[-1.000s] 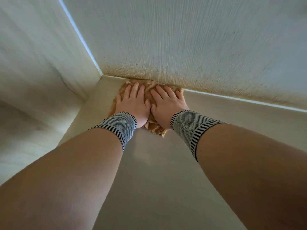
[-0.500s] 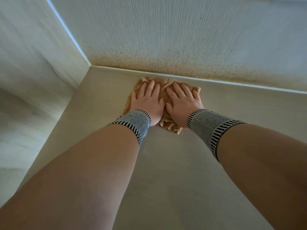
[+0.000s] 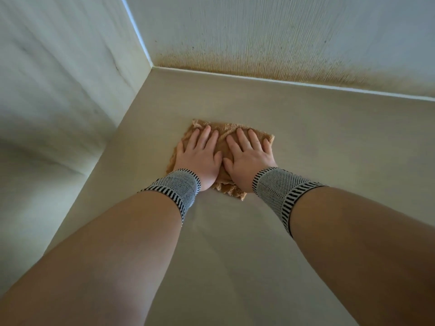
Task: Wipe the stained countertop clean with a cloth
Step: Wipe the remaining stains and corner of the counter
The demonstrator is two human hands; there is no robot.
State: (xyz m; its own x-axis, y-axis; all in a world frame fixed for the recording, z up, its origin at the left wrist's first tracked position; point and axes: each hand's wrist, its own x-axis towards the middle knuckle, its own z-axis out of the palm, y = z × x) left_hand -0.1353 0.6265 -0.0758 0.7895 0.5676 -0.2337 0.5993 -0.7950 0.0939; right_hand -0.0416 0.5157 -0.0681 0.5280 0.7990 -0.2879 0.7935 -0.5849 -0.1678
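Fingers (image 3: 207,140) of the left hand (image 3: 200,158) lie straight and slightly spread, flat on the tan cloth (image 3: 221,142); those of the right hand (image 3: 249,158) lie likewise, so that neither hand grips the fabric and both press it down with open palms. Head view: the two hands sit side by side, thumbs nearly touching, on the folded cloth, which rests on the pale countertop (image 3: 329,142) toward its far left corner, apart from both the back edge and the left edge. Cloth edges show beyond the fingertips and between the wrists. Each wrist wears a black-and-white knitted wristband (image 3: 176,187). Along the back edge rises a ribbed wall panel (image 3: 282,31) whose lowest strip carries a brown speckled stain band (image 3: 247,64). A smooth pale side wall (image 3: 58,78) meets the countertop along its left edge.
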